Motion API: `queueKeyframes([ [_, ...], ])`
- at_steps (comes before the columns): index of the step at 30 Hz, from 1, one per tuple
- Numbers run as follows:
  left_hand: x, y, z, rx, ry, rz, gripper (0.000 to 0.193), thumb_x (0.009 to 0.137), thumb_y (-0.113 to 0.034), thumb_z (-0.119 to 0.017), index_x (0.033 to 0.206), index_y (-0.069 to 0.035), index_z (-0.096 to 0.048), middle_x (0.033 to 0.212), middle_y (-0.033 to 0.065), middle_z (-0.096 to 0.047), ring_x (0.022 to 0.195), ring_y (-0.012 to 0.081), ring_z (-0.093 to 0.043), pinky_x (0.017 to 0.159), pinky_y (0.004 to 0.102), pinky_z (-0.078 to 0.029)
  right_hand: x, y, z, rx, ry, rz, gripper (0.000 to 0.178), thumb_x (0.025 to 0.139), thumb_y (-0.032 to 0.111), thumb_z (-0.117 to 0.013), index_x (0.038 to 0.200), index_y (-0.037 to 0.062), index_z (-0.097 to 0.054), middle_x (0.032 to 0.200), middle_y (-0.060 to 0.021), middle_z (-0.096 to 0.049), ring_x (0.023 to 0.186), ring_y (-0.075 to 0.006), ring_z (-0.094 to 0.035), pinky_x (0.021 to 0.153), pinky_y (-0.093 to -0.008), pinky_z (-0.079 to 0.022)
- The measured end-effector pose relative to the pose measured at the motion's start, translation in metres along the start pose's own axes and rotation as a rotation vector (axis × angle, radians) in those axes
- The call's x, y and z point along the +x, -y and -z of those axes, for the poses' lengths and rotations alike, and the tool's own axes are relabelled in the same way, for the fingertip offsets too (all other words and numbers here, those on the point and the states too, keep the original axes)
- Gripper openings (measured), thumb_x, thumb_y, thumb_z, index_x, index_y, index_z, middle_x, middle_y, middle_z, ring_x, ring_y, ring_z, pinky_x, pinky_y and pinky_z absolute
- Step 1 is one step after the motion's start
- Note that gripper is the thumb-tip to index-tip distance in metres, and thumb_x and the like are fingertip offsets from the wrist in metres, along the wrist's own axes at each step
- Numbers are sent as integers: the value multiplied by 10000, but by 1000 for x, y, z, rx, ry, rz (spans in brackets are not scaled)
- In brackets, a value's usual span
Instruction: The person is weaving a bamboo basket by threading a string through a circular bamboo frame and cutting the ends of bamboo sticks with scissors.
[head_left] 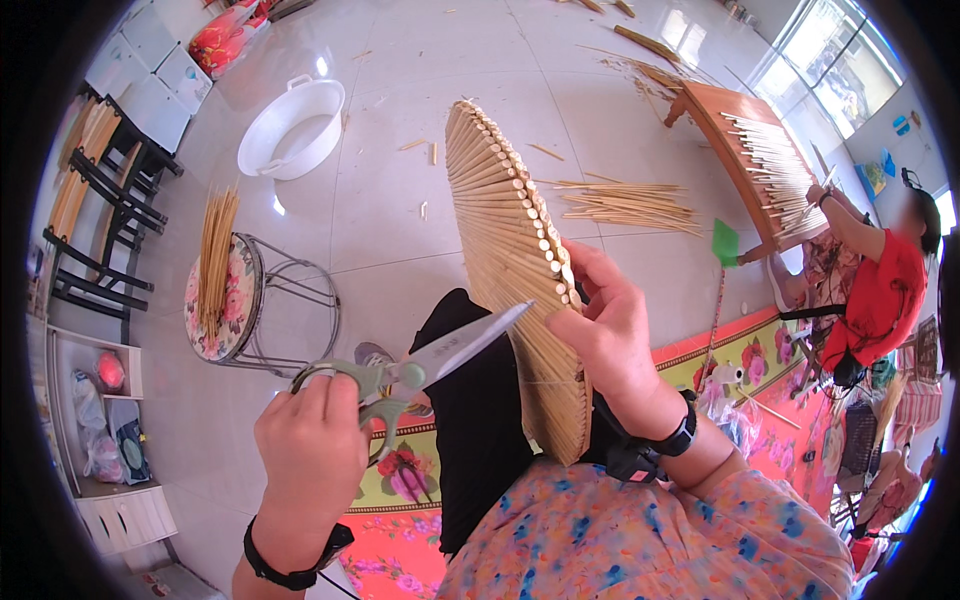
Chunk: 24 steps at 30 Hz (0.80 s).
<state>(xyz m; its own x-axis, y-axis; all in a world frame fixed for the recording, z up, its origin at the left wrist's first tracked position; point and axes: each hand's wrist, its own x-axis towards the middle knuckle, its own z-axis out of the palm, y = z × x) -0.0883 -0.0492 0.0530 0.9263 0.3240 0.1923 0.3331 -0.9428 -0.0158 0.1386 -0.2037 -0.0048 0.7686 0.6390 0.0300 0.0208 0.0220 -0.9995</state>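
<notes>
A pair of scissors with pale green handles (455, 352) is gripped in my left hand (308, 440), fingers curled through the handle loops. The blades look closed together and point up and right, their tip overlapping the disc in view; whether it touches cannot be told. My right hand (610, 330) pinches the rim of a round disc of straw-coloured stalks (500, 240), thumb on the near face. This disc stands tilted nearly on edge above my lap, its lower end by my patterned clothing (600, 520). Pale cut stalk ends line its right rim.
Bundled stalks (215, 260) lie on a floral stool (240, 325) at left, behind it a white basin (300, 130). Loose stalks (630, 203) lie on the floor. At right, a person in red (885, 280) works at a wooden table (735, 150) with stalks.
</notes>
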Motion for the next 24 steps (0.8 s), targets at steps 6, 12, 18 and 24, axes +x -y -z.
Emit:
queueKeyframes([
  [6, 2, -2, -2, 2, -16, 55, 419, 573, -82, -795, 906, -54, -541, 776, 59, -555, 682, 255, -577, 632, 368, -421, -2, 4, -3, -38, 51, 3, 608, 738, -63, -615, 1337, 10, -537, 1234, -72, -512, 1124, -156, -523, 971, -337, -506],
  [12, 7, -5, -3, 56, -35, 13, 324, 642, -80, -736, 909, -51, -556, 769, 47, -556, 665, 225, -581, 601, 354, -413, -3, 7, -3, -65, 65, -8, 614, 736, -66, -605, 1340, 15, -530, 1248, -74, -499, 1128, -162, -517, 980, -349, -498],
  [18, 16, -7, -7, 198, -156, -64, 152, 728, -46, -633, 865, -52, -568, 721, 36, -531, 608, 174, -559, 539, 313, -382, -5, 8, -6, -60, 71, -16, 620, 729, -72, -605, 1339, 17, -531, 1228, -72, -498, 1130, -159, -515, 983, -347, -492],
  [24, 15, -9, 1, 282, -150, -75, 132, 736, -78, -636, 847, -51, -571, 716, 33, -511, 585, 166, -526, 536, 310, -371, -5, 9, -8, -70, 78, -12, 626, 719, -63, -616, 1334, 24, -537, 1214, -68, -506, 1119, -150, -523, 976, -336, -492],
])
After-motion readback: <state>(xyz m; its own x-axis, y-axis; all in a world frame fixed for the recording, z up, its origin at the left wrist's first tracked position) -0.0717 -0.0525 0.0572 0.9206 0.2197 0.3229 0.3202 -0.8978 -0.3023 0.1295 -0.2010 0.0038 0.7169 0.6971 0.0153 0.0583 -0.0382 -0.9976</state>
